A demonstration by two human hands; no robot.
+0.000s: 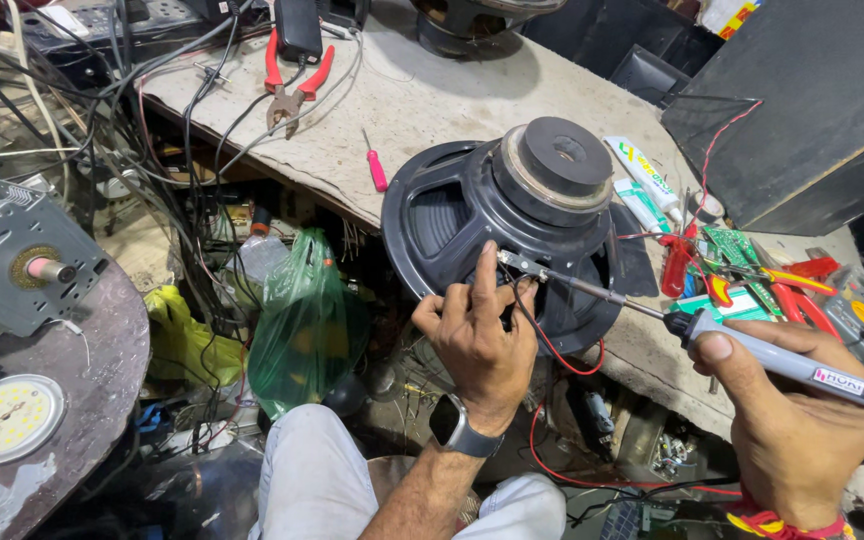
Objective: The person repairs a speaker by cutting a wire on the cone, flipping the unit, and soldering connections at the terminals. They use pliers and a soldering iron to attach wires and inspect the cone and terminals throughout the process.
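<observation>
While the left hand (480, 335) pinches the red wire (559, 352) against the speaker (512, 225) terminal at the bench edge, the right hand (802, 410) closes round the soldering iron (752, 352). Tip on the joint; best kept steady, brief, fingers clear.

The soldering iron (782, 362) handle runs off the right edge; its tip (508, 258) seems hidden behind 1 finger.
</observation>
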